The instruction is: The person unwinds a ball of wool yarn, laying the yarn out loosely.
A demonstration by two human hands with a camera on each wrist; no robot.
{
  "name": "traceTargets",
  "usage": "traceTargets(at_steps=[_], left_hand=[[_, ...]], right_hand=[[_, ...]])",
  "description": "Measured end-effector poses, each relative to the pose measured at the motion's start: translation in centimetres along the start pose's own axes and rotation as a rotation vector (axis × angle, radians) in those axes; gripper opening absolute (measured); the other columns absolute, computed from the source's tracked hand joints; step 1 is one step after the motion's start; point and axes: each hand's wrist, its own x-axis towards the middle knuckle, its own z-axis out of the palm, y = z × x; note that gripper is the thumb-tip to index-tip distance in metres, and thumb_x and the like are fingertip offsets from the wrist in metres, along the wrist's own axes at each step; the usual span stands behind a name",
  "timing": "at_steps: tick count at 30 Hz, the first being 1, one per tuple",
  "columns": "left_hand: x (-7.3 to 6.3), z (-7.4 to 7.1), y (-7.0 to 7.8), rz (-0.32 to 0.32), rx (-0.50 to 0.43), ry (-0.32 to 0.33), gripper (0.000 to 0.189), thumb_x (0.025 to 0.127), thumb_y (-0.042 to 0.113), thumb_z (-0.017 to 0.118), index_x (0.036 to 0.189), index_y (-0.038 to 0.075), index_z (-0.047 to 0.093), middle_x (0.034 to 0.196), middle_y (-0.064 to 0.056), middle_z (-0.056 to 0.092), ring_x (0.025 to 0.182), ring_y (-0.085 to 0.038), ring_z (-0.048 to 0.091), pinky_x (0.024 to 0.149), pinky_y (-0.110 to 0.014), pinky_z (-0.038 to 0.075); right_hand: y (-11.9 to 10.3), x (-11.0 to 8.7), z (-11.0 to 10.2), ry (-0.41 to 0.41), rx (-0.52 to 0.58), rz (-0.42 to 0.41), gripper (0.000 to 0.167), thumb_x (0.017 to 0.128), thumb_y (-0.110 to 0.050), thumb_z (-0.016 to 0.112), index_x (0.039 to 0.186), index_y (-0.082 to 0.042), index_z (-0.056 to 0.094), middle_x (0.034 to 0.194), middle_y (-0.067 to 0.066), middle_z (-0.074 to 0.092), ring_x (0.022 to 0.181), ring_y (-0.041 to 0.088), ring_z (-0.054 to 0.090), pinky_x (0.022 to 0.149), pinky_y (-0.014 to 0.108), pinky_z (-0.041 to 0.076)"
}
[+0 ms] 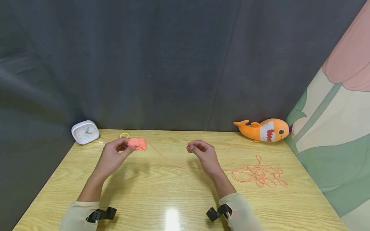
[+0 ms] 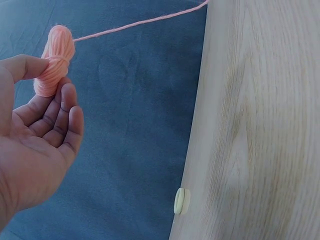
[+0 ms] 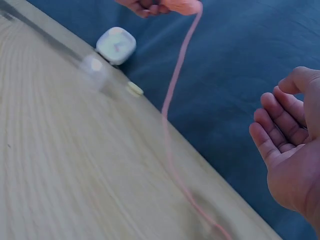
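Observation:
My left hand pinches a small wound bundle of coral-pink yarn between thumb and fingers, above the table's left half. In the left wrist view the bundle has a strand wrapped round its middle. A single strand runs from its end down to the tabletop and to the right. My right hand is raised over the strand, fingers loosely bent and thumb close to the index finger, with nothing visible in it. Loose loops of the same yarn lie tangled on the table at the right.
A white clock stands at the table's back left corner. A pale yellow ring lies near the back edge. An orange plush shark rests at the back right. A dark curtain hangs behind the wooden table.

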Motion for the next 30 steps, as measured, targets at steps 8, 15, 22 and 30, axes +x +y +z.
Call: traceTargets(at_steps=[8, 15, 22, 30], left_hand=[[-0.1, 0.0, -0.1, 0.013, -0.004, 0.002, 0.017, 0.097, 0.015, 0.073, 0.108, 0.001, 0.073, 0.091, -0.006, 0.067, 0.08, -0.001, 0.061, 0.078, -0.015, 0.051], [-0.1, 0.2, 0.1, -0.003, -0.013, -0.008, 0.017, 0.097, 0.014, 0.072, 0.108, 0.001, 0.072, 0.091, -0.006, 0.068, 0.081, -0.001, 0.061, 0.079, -0.016, 0.051], [-0.1, 0.2, 0.3, -0.003, -0.013, -0.01, 0.017, 0.097, 0.014, 0.072, 0.108, 0.002, 0.072, 0.091, -0.006, 0.067, 0.08, -0.002, 0.06, 0.078, -0.016, 0.051], [-0.2, 0.2, 0.2, 0.029, -0.011, 0.003, 0.016, 0.097, 0.015, 0.073, 0.107, 0.002, 0.073, 0.09, -0.005, 0.068, 0.079, 0.0, 0.061, 0.078, -0.015, 0.051]], right_hand=[[1.4, 0.8, 3.4, -0.053, 0.001, 0.029, 0.026, 0.099, -0.008, 0.066, 0.117, 0.012, 0.066, 0.096, -0.005, 0.074, 0.102, 0.031, 0.069, 0.095, 0.025, 0.058], [2.9, 1.3, 5.6, -0.121, -0.007, 0.084, 0.029, 0.098, -0.012, 0.068, 0.119, 0.009, 0.067, 0.097, -0.006, 0.072, 0.094, 0.011, 0.067, 0.095, 0.03, 0.058], [4.0, 1.5, 7.1, -0.154, 0.009, 0.117, 0.033, 0.098, -0.012, 0.069, 0.122, 0.011, 0.065, 0.1, -0.004, 0.07, 0.095, 0.011, 0.066, 0.09, 0.028, 0.057], [4.9, 1.5, 7.8, -0.21, -0.013, 0.122, 0.025, 0.097, -0.011, 0.07, 0.116, 0.006, 0.07, 0.103, -0.002, 0.072, 0.094, 0.01, 0.067, 0.086, 0.026, 0.057]])
